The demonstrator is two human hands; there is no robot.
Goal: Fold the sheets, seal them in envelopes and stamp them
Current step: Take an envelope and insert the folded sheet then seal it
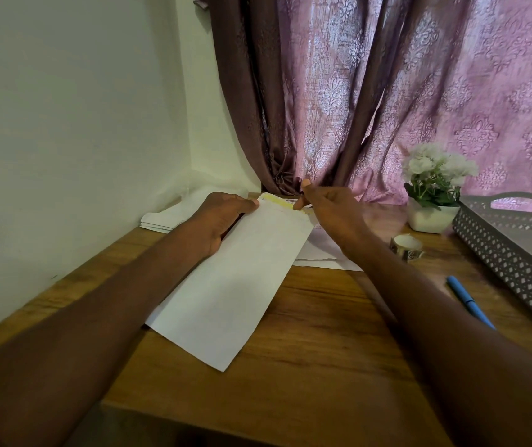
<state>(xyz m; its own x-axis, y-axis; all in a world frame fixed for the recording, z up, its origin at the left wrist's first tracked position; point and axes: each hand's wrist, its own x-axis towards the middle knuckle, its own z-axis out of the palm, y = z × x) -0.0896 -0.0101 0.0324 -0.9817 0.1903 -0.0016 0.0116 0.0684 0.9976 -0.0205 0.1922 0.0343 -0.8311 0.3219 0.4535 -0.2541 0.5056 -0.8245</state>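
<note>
A long white envelope point(235, 285) is held slanted above the wooden desk point(316, 350), its far end showing a yellow adhesive strip point(277, 200). My left hand point(222, 221) grips the envelope's upper left edge, thumb on top. My right hand point(326, 208) pinches at the strip on the envelope's far right corner between thumb and forefinger. Flat under my right wrist lies a white sheet point(322, 250). More white envelopes point(164, 217) are stacked by the wall at the back left. A roll of stamp stickers point(406, 245) sits to the right.
A blue pen point(469, 301) lies at the right beside a grey perforated tray point(509, 253). A white pot of white flowers point(432, 195) stands at the back. A purple curtain point(387, 91) hangs behind the desk, a pale wall to the left.
</note>
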